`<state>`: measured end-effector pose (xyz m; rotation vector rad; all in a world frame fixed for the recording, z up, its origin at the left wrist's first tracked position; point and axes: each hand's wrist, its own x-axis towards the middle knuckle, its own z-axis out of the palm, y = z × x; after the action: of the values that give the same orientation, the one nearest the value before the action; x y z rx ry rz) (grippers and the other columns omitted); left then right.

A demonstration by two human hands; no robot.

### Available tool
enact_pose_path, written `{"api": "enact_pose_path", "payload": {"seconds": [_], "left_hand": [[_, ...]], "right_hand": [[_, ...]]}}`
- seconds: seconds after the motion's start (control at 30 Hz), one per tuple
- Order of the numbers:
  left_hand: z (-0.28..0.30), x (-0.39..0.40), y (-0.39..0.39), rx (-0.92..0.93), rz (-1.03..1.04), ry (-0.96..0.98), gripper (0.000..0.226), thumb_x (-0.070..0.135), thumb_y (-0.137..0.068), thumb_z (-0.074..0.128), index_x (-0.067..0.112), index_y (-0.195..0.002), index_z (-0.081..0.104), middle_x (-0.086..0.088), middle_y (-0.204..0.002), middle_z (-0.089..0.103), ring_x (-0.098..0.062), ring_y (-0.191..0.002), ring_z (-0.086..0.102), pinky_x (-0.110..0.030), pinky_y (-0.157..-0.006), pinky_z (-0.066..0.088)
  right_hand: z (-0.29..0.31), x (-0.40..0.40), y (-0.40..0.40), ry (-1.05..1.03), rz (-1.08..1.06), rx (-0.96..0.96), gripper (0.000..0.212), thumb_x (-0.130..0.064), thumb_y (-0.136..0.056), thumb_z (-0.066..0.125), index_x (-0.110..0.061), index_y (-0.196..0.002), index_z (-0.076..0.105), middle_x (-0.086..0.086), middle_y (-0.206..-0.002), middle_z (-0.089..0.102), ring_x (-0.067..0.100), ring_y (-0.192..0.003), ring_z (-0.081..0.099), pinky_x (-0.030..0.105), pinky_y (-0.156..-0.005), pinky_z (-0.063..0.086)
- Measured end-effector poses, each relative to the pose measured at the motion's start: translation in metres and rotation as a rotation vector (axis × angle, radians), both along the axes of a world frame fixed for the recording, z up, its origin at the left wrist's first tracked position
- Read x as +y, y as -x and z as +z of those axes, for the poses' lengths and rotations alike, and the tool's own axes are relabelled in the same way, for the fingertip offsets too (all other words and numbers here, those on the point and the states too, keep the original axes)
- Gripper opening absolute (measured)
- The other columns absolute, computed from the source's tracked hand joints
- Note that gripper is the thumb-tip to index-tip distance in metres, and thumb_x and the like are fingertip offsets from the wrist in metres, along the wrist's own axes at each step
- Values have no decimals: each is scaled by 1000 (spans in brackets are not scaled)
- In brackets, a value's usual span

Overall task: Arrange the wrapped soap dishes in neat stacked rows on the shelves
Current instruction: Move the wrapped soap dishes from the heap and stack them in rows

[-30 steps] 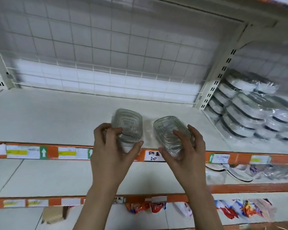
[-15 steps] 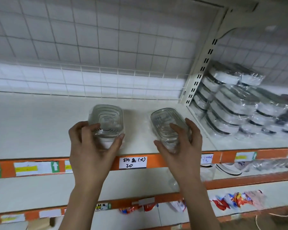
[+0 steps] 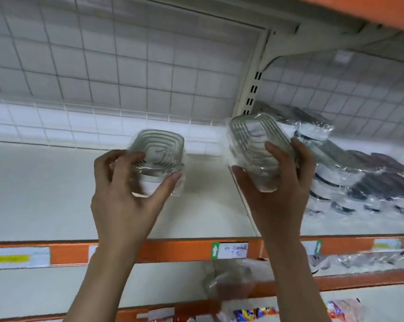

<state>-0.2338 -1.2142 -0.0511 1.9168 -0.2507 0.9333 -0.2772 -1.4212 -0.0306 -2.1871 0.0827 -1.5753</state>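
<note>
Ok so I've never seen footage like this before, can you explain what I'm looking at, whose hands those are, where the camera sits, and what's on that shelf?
There is no machine here. A person wears a wide-angle camera on their head, so you look forward and down along their own bare arms at a shop shelf.

The left hand grips a clear, plastic-wrapped soap dish above the white shelf. The right hand grips a second wrapped dish, held higher and tilted.

Further right, past the slotted upright post, lie stacked rows of wrapped dishes, already arranged. Behind the shelf is a wire grid back panel.

The orange strip along the shelf's front edge carries price labels; their writing is too blurred to read. Lower shelves hold more wrapped goods, also blurred.
</note>
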Motion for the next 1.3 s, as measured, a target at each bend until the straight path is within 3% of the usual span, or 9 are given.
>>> {"api": "enact_pose_path", "payload": {"seconds": [0.17, 0.37, 0.47, 0.57, 0.7, 0.87, 0.97, 1.1, 1.3], "left_hand": [[16, -95, 19, -51, -87, 83, 58, 60, -70, 65, 22, -113, 63, -1, -117, 47, 7, -92, 43, 0, -75, 34], [50, -194, 26, -87, -163, 70, 60, 67, -67, 64, 28, -113, 61, 4, -116, 46, -9, -93, 56, -34, -73, 54], [62, -226, 20, -104, -176, 53, 61, 68, -68, 66, 28, -114, 61, 4, -118, 45, -10, -96, 55, -29, -74, 51], [66, -251, 16, -85, -180, 21, 66, 71, -66, 63, 28, -116, 60, 4, -120, 44, -8, -101, 52, -22, -73, 41], [53, -271, 10, 35, -156, -92, 65, 71, -68, 61, 31, -120, 55, 3, -126, 42, -18, -102, 57, -29, -75, 46], [37, -284, 6, 150, -119, -148, 67, 71, -72, 58, 32, -126, 46, 4, -127, 37, -20, -102, 57, -28, -72, 42], [39, -293, 4, 165, -95, -179, 67, 71, -73, 58, 32, -126, 45, 3, -127, 35, -20, -105, 55, -29, -73, 43], [40, -302, 3, 171, -57, -215, 66, 68, -74, 60, 30, -125, 44, 0, -127, 35, -23, -110, 52, -31, -72, 43], [40, -305, 6, 210, -54, -238, 69, 70, -75, 56, 29, -127, 42, -3, -131, 33, -27, -117, 47, -37, -77, 46]], "right_hand": [[23, -84, 20, -12, -3, -1, 56, -42, -72, 71, -5, -113, 62, 24, -134, 41, 31, -126, 41, 23, -105, 35], [37, -171, 29, -93, -68, 57, 60, -51, -70, 66, -11, -114, 61, 17, -133, 42, 30, -123, 44, 40, -102, 41], [37, -198, 22, -135, -106, 98, 59, -49, -70, 72, -12, -115, 61, 17, -130, 43, 32, -119, 46, 45, -97, 44], [28, -214, 12, -126, -168, 180, 61, -51, -71, 75, -12, -117, 59, 20, -128, 43, 36, -117, 43, 37, -93, 37], [14, -221, 2, -122, -154, 282, 72, -69, -78, 46, -13, -124, 51, 22, -131, 37, 28, -121, 30, 39, -101, 27], [8, -232, -4, -54, -138, 331, 73, -66, -87, 16, -16, -130, 48, 16, -144, 31, 29, -130, 26, 16, -103, 9], [11, -233, -9, -98, -94, 263, 62, -58, -87, 33, -10, -122, 53, 18, -135, 38, 31, -121, 39, 27, -96, 24], [16, -234, -13, -72, -90, 285, 64, -60, -86, 32, -12, -121, 55, 15, -133, 43, 30, -120, 44, 37, -96, 37], [22, -242, -15, -13, -87, 294, 67, -59, -86, 31, -9, -121, 60, 20, -129, 51, 36, -122, 44, 45, -101, 35]]}}
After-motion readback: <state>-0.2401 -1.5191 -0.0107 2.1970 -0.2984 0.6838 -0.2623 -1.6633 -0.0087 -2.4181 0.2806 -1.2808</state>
